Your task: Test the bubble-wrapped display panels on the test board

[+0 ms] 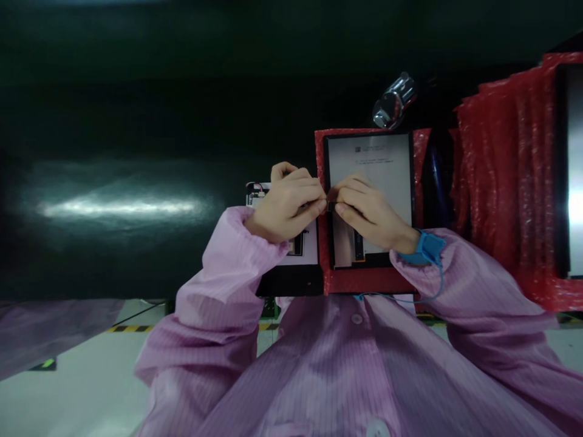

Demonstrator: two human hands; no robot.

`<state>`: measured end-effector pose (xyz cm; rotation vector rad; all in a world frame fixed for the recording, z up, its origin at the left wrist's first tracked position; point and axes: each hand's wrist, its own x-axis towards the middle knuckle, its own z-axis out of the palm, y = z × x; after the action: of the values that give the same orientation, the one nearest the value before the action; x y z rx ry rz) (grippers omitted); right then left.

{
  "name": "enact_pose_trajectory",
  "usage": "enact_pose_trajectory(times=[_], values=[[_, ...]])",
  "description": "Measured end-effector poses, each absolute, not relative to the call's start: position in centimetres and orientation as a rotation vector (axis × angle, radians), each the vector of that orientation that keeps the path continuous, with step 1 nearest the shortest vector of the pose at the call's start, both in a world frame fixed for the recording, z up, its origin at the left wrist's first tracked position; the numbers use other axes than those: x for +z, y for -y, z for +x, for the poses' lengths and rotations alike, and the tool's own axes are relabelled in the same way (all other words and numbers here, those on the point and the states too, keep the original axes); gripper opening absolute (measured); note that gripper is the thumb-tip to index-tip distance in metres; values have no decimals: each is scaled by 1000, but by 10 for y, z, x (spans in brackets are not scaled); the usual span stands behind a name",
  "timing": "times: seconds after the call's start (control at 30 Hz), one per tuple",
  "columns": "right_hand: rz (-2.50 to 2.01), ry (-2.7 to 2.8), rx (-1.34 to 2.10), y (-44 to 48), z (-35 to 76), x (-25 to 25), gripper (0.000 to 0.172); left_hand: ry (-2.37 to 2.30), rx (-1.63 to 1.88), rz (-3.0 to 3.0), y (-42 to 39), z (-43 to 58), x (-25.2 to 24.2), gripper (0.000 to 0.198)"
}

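Left hand (286, 209) and right hand (371, 212) fingers pinch a small dark part (331, 205) over the panel (378, 167).

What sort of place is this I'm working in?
Probably an electronics assembly line: a pink antistatic smock, a blue wrist strap, and display panels lying on red bubble wrap.

Looks dim overall and loses most detail in the broad dark matte tabletop (136, 109). Shows a long soft streak of glare (118, 207) on its left part and a hard white flare on the glossy black-framed screen (574, 200) at far right. Renders the pale grey rectangular panel (378, 164) evenly lit, fairly sharp. Smears and stretches toward the corners.
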<state>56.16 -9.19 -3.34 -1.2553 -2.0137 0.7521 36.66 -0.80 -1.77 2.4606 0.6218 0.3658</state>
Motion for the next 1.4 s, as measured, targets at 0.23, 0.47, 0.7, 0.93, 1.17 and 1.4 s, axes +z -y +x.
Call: enact_pose_trajectory(times=[0.23,0.47,0.7,0.93,1.17,1.4], values=[[-1265,2021,795,91,562,-35,26,-613,366,2473,9,368,-19,30],[-1278,2037,839,89,564,-36,27,-651,330,2459,7,366,-20,30],[-1275,2057,792,89,565,-38,24,-645,426,2453,4,362,-27,31],[-1272,2068,738,90,564,-42,24,-651,519,2460,4,364,-27,24],[-1285,2101,690,92,560,-42,24,-649,571,2476,4,366,-37,23],[-1319,1995,690,97,563,-35,39,-796,820,2511,10,353,-18,31]])
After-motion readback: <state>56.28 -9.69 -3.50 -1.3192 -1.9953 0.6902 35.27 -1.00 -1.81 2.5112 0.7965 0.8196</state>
